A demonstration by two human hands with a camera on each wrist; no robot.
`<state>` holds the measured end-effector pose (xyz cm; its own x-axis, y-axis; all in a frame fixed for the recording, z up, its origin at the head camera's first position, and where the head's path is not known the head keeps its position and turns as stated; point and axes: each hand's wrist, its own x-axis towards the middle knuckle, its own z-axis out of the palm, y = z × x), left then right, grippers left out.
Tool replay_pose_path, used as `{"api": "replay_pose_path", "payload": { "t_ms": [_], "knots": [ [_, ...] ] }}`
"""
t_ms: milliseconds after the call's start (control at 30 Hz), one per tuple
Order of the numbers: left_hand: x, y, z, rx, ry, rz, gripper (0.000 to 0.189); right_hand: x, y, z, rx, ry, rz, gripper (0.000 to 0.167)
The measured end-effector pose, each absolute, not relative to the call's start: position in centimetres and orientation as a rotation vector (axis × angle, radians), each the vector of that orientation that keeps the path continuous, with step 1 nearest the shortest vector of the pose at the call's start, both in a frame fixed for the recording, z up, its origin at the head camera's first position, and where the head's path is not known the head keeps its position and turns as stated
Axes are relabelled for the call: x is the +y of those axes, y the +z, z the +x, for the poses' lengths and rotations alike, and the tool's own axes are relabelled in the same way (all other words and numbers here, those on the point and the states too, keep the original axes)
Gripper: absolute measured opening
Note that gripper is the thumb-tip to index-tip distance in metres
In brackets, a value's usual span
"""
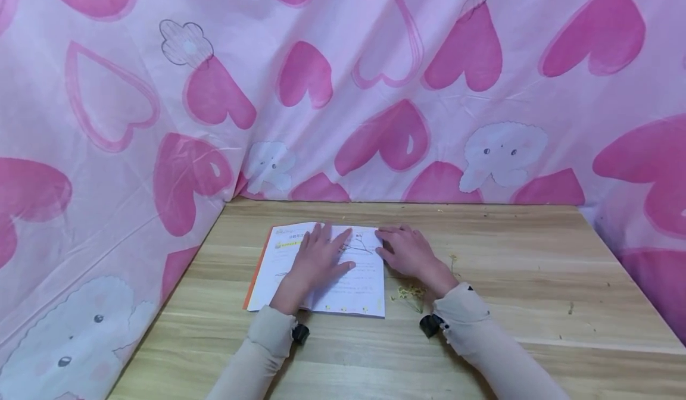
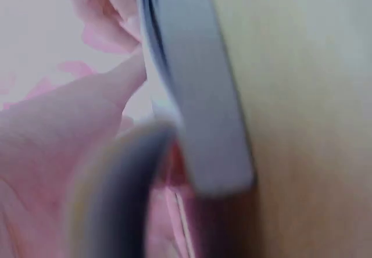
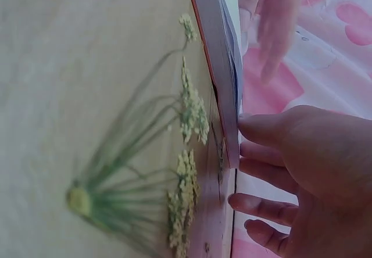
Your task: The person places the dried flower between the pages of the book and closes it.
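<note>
An open book [image 1: 348, 300] with printed pages and an orange cover edge lies on the wooden table. My left hand [image 1: 317, 260] rests across its middle, fingers spread and nearly straight. At the right edge of the book is my right hand [image 1: 408, 251], its fingers loosely bent and its thumb [image 3: 264, 129] touching the page edge in the right wrist view. Between the hands a thin dried sprig [image 1: 361, 247] lies on the right-hand page. Beneath my right wrist, a yellow-green flower cluster [image 1: 411, 293] with fanned stems sits on the table, beside the book.
A small dried sprig [image 1: 453, 260] lies right of my right hand. Several plant crumbs [image 1: 570, 308] are scattered on the right side of the table [image 1: 514, 245]. A pink heart-patterned cloth [image 1: 332, 138] hangs along the back and sides.
</note>
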<state>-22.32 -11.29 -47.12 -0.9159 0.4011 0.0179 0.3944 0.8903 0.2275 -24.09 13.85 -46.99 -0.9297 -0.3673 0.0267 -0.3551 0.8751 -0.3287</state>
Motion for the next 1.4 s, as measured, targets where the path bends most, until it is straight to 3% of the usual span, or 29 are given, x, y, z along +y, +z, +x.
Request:
{"api": "replay_pose_path", "payload": {
  "t_ms": [133, 267, 733, 867, 1167, 1400],
  "knots": [
    [-9.9, -46.8, -21.0, 3.09, 0.263, 0.9, 0.052, 14.1, -46.9, -24.1, 2.994, -0.531, -0.599, 0.052],
    [-8.7, -46.8, -19.8, 3.086, 0.178, 1.028, 0.045, 14.4, -47.0, -24.2, 3.004, -0.53, -0.625, 0.051],
    [-6.6, -46.4, -17.0, 3.127, 0.179, 1.022, 0.045, 14.5, -46.9, -24.2, 3.01, -0.513, -0.636, 0.052],
    [-5.9, -46.6, -17.0, 3.027, 0.285, 0.912, 0.055, 14.5, -47.0, -24.1, 2.999, -0.535, -0.62, 0.052],
    [-6.2, -46.6, -17.5, 2.935, 0.408, 0.889, 0.053, 14.9, -47.0, -24.0, 3.012, -0.567, -0.625, 0.051],
    [-6.7, -46.0, -17.3, 2.953, 0.462, 0.945, 0.035, 15.4, -47.3, -24.6, 3.066, -0.758, -0.67, 0.044]
  ]
}}
